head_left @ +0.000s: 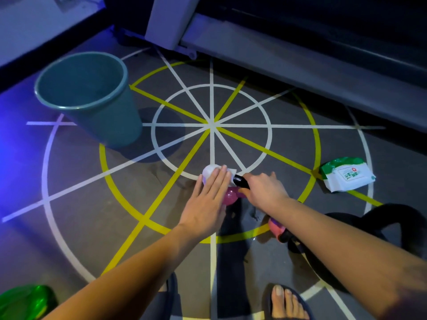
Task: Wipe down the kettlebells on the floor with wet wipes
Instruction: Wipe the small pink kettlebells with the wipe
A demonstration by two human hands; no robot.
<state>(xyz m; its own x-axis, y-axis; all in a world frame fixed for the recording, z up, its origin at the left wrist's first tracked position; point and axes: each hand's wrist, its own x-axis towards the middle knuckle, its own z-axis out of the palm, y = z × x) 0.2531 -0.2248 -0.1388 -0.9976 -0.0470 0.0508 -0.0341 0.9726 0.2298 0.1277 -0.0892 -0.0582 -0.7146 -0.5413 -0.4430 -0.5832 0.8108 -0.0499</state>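
Note:
A pink kettlebell (230, 197) with a black handle (240, 182) stands on the floor at the centre. My left hand (208, 199) lies flat with straight fingers on a white wet wipe (211, 172) and presses it against the kettlebell's far side. My right hand (263, 190) grips the black handle. A second pink kettlebell (276, 228) shows partly under my right forearm. A large black kettlebell (369, 229) stands to the right. The green-and-white pack of wet wipes (347, 174) lies on the floor at the right.
A teal plastic bin (92, 95) stands at the back left. A treadmill base (288, 58) runs along the back. A green object (27, 301) sits at the bottom left corner. My sandalled foot (287, 301) is at the bottom. White and yellow tape lines mark the floor.

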